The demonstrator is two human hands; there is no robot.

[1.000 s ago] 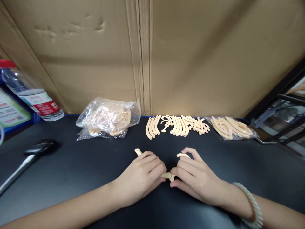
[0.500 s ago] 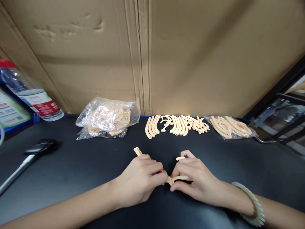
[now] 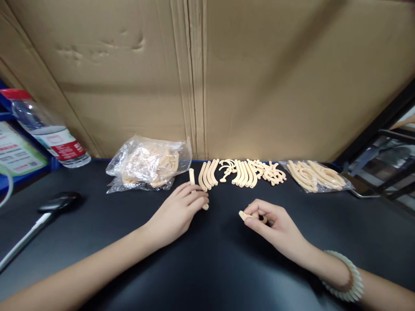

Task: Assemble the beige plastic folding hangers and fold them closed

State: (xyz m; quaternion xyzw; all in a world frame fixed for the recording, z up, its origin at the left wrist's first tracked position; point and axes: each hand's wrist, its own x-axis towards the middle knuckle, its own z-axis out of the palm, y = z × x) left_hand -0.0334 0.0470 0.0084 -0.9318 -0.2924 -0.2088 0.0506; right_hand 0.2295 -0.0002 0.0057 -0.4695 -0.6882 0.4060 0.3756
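Note:
My left hand (image 3: 177,211) is closed on a curved cream plastic piece (image 3: 192,176), whose ends stick out above and below the fingers. It lies near the left end of a row of like curved pieces (image 3: 241,172) laid along the back of the black table (image 3: 207,268). My right hand (image 3: 275,226), with a beaded bracelet on the wrist, pinches a small cream plastic piece (image 3: 243,215) a little above the table. The two hands are apart.
A clear bag of cream parts (image 3: 149,164) lies at the back left, another bag of curved pieces (image 3: 316,175) at the back right. A water bottle (image 3: 48,129) and a black-headed tool (image 3: 39,218) are at the left. A cardboard wall (image 3: 207,77) stands behind.
The hands, which were together on one joined part at the table's middle, have separated. My left hand moved up toward the row with the long piece; my right hand kept the small piece.

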